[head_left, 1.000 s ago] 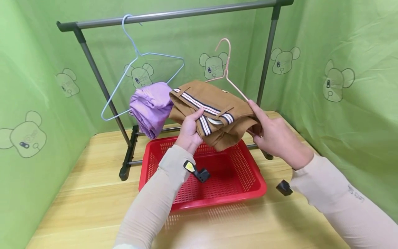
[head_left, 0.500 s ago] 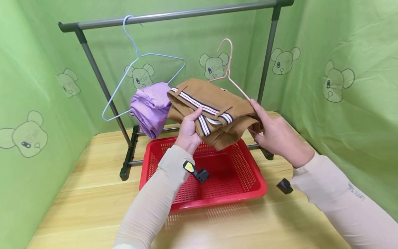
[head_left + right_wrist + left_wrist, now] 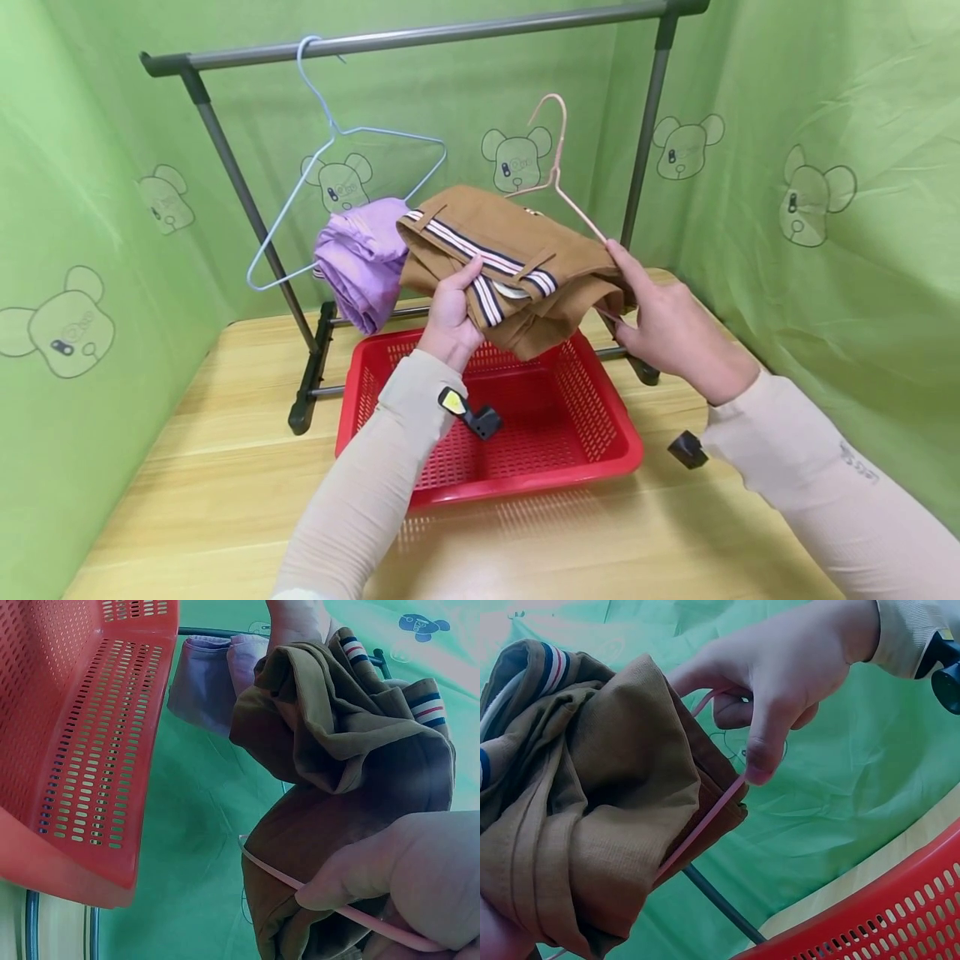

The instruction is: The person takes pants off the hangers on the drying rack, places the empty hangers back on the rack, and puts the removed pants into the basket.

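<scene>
Brown pants (image 3: 517,237) with belt loops and a striped waistband are bunched in the air over the red basket. My left hand (image 3: 452,315) grips their near side, thumb on top by the stripe, the other fingers mostly hidden under the cloth. A pink wire hanger (image 3: 557,158) runs into the pants, its hook upright and off the rail. My right hand (image 3: 660,321) holds the hanger at its right end, beside the pants' edge. In the left wrist view, the right thumb presses on the hanger's lower bar (image 3: 705,821), which passes along the cloth.
A grey clothes rack (image 3: 420,35) stands behind, with a blue hanger (image 3: 288,200) on its rail carrying a purple garment (image 3: 363,250). The red basket (image 3: 525,483) sits on the wooden table (image 3: 202,500). Green curtains (image 3: 840,317) close in the sides and back.
The brown pants and my left hand have shifted slightly left, while the pink hanger's hook has edged right. Both hands keep their holds.
</scene>
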Available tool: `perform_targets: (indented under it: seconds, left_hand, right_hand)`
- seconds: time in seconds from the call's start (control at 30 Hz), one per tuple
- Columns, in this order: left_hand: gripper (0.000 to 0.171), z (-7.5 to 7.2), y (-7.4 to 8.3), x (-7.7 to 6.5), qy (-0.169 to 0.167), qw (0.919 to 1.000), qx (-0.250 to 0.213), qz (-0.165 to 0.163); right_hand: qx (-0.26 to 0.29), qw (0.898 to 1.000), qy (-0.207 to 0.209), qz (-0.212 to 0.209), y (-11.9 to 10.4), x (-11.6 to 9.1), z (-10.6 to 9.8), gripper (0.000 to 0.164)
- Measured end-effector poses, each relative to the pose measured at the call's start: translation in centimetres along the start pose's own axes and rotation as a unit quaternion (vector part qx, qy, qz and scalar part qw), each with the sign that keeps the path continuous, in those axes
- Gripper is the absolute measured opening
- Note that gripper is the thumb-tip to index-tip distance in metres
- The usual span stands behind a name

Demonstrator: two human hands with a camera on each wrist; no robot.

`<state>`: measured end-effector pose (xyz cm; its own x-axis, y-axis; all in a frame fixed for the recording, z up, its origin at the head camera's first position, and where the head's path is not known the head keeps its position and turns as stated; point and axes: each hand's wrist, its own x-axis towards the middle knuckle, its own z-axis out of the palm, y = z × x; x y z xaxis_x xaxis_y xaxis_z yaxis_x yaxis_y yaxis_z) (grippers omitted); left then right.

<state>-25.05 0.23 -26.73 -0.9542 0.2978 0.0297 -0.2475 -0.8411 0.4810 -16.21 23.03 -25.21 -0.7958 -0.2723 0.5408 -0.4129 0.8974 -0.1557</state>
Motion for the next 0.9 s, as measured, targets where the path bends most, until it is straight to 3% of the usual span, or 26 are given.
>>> perform_targets:
  seconds: [0.47,0.8,0.9]
  left_hand:
    - [0.012,-0.11,0.27,0.08,-0.011,0.9999,-0.006,0.001]
    - [0.012,-0.25,0.33,0.02,-0.005,1.0,-0.004,0.002]
    - [0.013,-0.24,0.39,-0.05,-0.009,0.9999,-0.005,0.003]
  right_hand:
    - [0.011,0.999,-0.012,0.028,0.3,-0.16,-0.22,0.094]
    - [0.032,0.991,-0.074,0.109,0.28,0.01,-0.6,0.064]
    - [0.034,0.989,-0.076,0.12,0.4,0.09,-0.54,0.058]
